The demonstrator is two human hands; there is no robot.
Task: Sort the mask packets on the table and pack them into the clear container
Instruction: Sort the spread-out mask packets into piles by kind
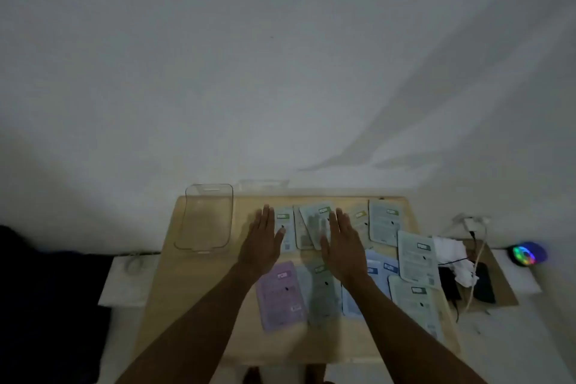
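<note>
Both hands, left hand and right hand, hover flat with fingers spread, holding nothing, over pale green foil mask packets at frame centre. Gather matching colours first, squaring edges, before loading the empty clear plastic container centre-left on the light wooden table.

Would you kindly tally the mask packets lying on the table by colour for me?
Purple packets: 1
Blue packets: 2
Pale green or cream packets: 8 (approximate, as several overlap and the picture is blurred)
Total: about 11 packets
</note>
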